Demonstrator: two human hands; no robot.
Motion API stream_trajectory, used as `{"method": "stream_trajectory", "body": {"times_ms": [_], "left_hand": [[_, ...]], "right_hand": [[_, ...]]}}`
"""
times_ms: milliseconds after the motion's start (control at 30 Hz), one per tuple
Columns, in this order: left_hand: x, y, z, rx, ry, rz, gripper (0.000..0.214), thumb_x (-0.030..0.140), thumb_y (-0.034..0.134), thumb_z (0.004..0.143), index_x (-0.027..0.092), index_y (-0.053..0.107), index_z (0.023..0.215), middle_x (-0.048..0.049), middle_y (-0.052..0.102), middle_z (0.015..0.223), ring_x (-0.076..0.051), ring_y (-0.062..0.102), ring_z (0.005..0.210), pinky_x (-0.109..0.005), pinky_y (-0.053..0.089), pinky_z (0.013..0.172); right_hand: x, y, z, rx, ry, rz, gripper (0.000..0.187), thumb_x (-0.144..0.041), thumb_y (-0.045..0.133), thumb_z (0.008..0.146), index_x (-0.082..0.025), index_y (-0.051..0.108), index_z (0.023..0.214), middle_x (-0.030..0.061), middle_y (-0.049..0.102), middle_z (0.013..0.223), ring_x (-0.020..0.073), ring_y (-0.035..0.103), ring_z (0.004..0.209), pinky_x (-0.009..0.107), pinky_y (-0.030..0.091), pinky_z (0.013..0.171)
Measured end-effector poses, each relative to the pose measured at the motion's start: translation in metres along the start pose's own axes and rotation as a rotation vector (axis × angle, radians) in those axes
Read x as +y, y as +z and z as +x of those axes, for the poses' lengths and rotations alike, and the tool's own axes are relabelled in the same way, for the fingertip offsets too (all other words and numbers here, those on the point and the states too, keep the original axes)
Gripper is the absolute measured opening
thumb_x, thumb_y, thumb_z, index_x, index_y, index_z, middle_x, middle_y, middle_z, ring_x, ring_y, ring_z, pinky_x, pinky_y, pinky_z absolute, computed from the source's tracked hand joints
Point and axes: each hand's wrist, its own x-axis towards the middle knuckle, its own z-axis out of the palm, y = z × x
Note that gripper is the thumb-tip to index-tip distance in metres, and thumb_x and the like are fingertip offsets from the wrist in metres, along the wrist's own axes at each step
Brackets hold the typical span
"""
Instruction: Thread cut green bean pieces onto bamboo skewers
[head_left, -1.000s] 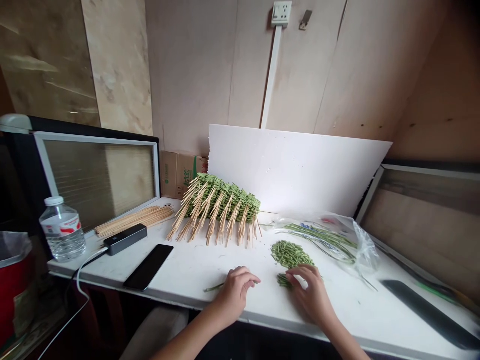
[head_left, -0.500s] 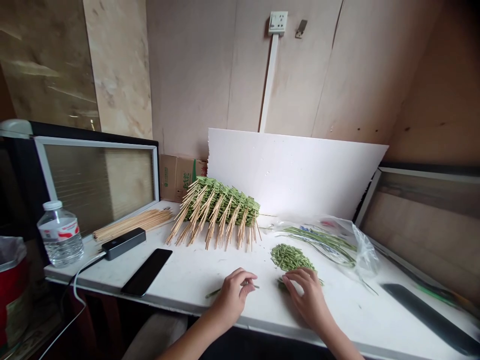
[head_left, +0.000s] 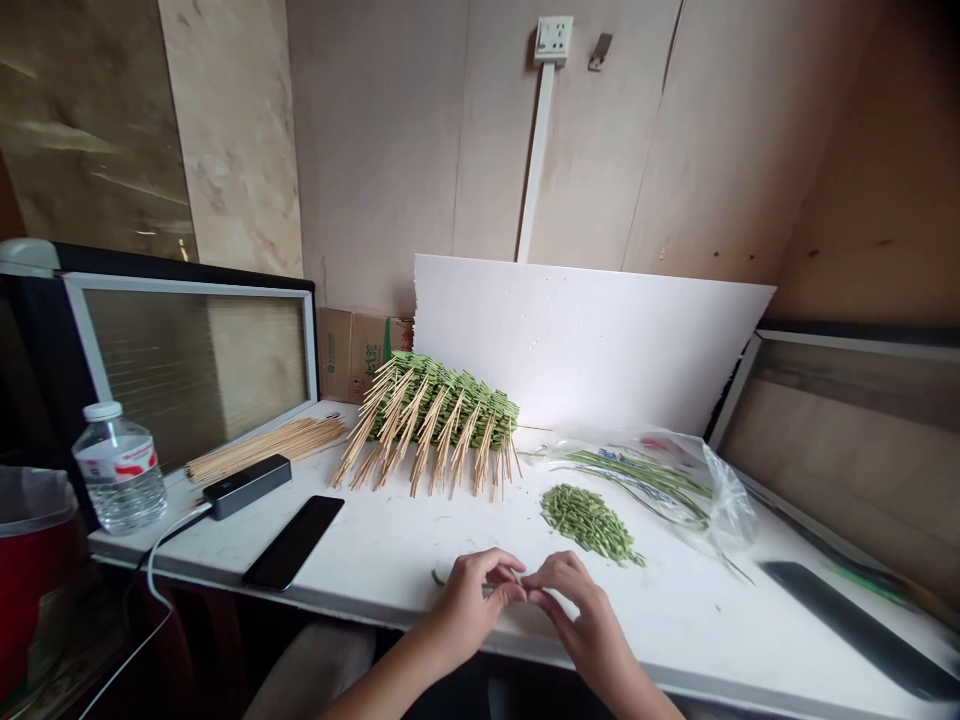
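My left hand is closed in a pinch around a thin long bean, whose green end sticks out on the left, behind the wrist. My right hand meets it, its thumb and forefinger pinched at the bean's other end, close to the left fingertips. Most of the bean is hidden by my fingers. Just beyond the right hand lies a heap of short green bean pieces. Farther back, bean pieces threaded on skewers are stacked, their bare wooden ends pointing towards me.
Loose bamboo skewers, a black power bank, a phone and a water bottle are at left. A plastic bag with long beans lies at right, near a dark flat object. A white board stands behind.
My right hand has moved left from the heap of bean pieces to my left hand, and their fingertips now meet. The bean pieces it covered are in view.
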Motion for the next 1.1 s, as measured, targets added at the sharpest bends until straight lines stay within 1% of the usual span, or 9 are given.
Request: {"method": "stream_trajectory", "body": {"times_ms": [67,167,300,433,567,767,867,967,1100], "left_hand": [[0.001,-0.001,0.001,-0.013,0.011,0.017,0.014,0.026,0.076,0.091,0.019,0.079,0.104,-0.0066,0.079,0.089,-0.02,0.073,0.084,-0.03,0.056,0.08],[0.003,-0.004,0.002,0.007,0.048,0.099,0.009,0.024,0.077,0.09,0.019,0.082,0.096,-0.0079,0.078,0.094,-0.021,0.073,0.086,-0.03,0.055,0.08],[0.007,-0.005,0.003,0.017,0.089,0.159,0.009,0.018,0.076,0.09,0.019,0.082,0.097,-0.0076,0.076,0.094,-0.021,0.071,0.088,-0.031,0.054,0.082],[0.008,-0.004,0.001,0.009,0.108,0.157,0.01,0.021,0.072,0.094,0.019,0.081,0.097,-0.0084,0.075,0.094,-0.021,0.071,0.089,-0.031,0.054,0.082],[0.009,-0.003,0.0,-0.034,0.124,0.153,0.016,0.024,0.066,0.099,0.019,0.081,0.096,-0.0082,0.074,0.092,-0.021,0.069,0.087,-0.03,0.053,0.081],[0.009,-0.003,-0.002,-0.054,0.136,0.182,0.018,0.021,0.064,0.099,0.019,0.081,0.093,-0.0076,0.074,0.091,-0.02,0.068,0.086,-0.03,0.051,0.081],[0.01,-0.004,-0.002,-0.066,0.136,0.173,0.019,0.019,0.063,0.1,0.019,0.08,0.092,-0.0073,0.074,0.092,-0.019,0.068,0.086,-0.029,0.051,0.081],[0.012,-0.005,-0.002,-0.087,0.129,0.163,0.02,0.02,0.062,0.1,0.019,0.081,0.092,-0.0075,0.073,0.09,-0.019,0.068,0.085,-0.029,0.051,0.08],[0.013,-0.005,-0.002,-0.077,0.117,0.166,0.017,0.023,0.065,0.099,0.019,0.081,0.093,-0.0074,0.074,0.089,-0.02,0.068,0.085,-0.029,0.051,0.08]], "right_hand": [[0.001,-0.002,0.0,0.039,0.004,-0.013,0.014,-0.026,0.059,0.103,-0.029,0.073,0.105,0.0061,0.071,0.091,0.0268,0.061,0.092,0.041,0.053,0.08],[0.0,-0.002,0.002,0.075,-0.003,-0.046,0.013,-0.025,0.06,0.102,-0.028,0.072,0.105,0.0061,0.07,0.089,0.0269,0.061,0.091,0.041,0.053,0.079],[-0.003,0.002,0.002,0.093,-0.037,-0.07,0.015,-0.021,0.059,0.102,-0.028,0.071,0.107,0.0063,0.07,0.091,0.0263,0.062,0.09,0.04,0.053,0.079],[-0.005,0.004,0.002,0.084,-0.068,-0.076,0.015,-0.02,0.063,0.1,-0.028,0.071,0.11,0.0064,0.07,0.093,0.0264,0.062,0.091,0.041,0.053,0.08],[-0.007,0.003,0.002,0.075,-0.076,-0.09,0.012,-0.021,0.061,0.101,-0.028,0.071,0.104,0.0068,0.069,0.089,0.0269,0.061,0.088,0.041,0.053,0.076],[-0.007,0.002,0.001,0.063,-0.072,-0.101,0.012,-0.022,0.06,0.102,-0.026,0.071,0.099,0.007,0.069,0.089,0.0261,0.06,0.088,0.042,0.053,0.077],[-0.006,0.001,0.001,0.068,-0.109,-0.124,0.013,-0.02,0.063,0.1,-0.026,0.071,0.107,0.0072,0.069,0.09,0.0263,0.06,0.09,0.042,0.053,0.077],[-0.005,-0.001,0.002,0.056,-0.164,-0.161,0.022,-0.016,0.065,0.098,-0.029,0.071,0.116,0.0069,0.069,0.091,0.0265,0.061,0.091,0.041,0.053,0.076],[-0.005,-0.002,0.001,0.054,-0.187,-0.187,0.024,-0.012,0.064,0.097,-0.029,0.071,0.113,0.0064,0.068,0.091,0.0261,0.061,0.093,0.04,0.053,0.077]]}}
